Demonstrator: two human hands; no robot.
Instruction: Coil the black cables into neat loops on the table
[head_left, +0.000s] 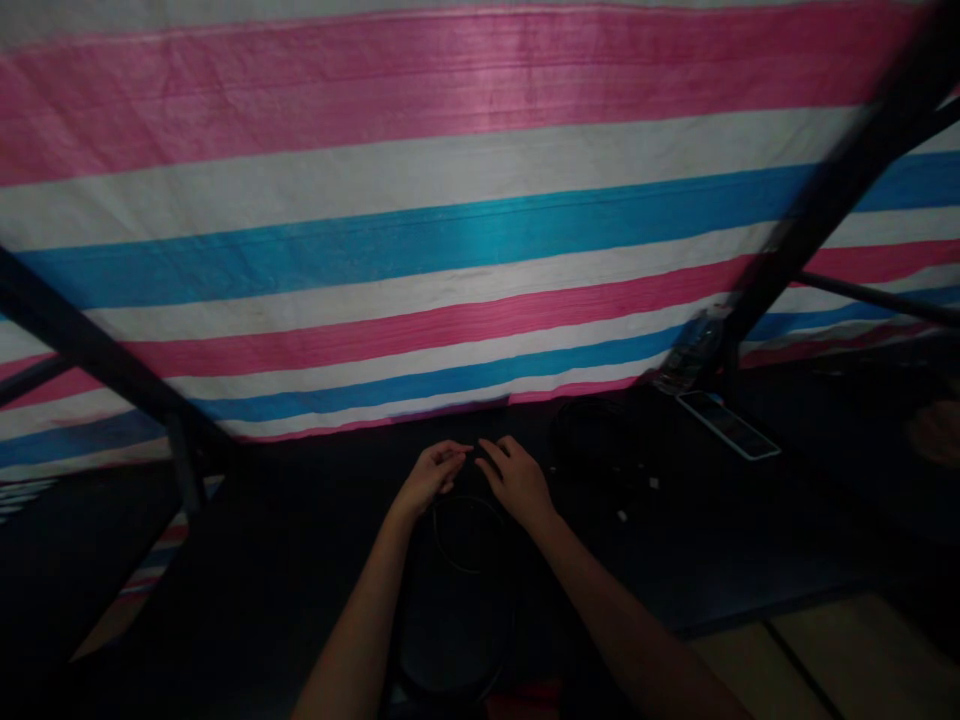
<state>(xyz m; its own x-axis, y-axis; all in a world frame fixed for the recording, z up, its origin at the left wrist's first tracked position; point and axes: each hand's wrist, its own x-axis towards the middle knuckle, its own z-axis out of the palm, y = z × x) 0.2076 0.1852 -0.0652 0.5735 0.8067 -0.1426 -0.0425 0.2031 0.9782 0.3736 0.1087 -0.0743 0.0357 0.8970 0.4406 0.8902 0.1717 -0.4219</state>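
Note:
My left hand (433,476) is closed, its fingertips pressed together at what looks like a thin dark cable (454,558), which curves in a loop beneath both hands. Facing it, fingertip to fingertip, is my right hand (517,484). Its thumb and forefinger are slightly apart, and I can make out nothing between them in the dark. Below the hands lies a dark, rounded, smooth object (454,640), its kind unclear. To the right of my right hand, a coil of black cable (592,430) rests on the dark table (300,560), with small pale pieces near it.
A phone (729,425) lies at the right, beside a clear plastic bottle (691,350) leaning near a dark slanted post (817,210). Another post (97,350) slants at the left. Striped sheeting (465,230) hangs behind the table. At the far right another person's hand (937,432) shows dimly.

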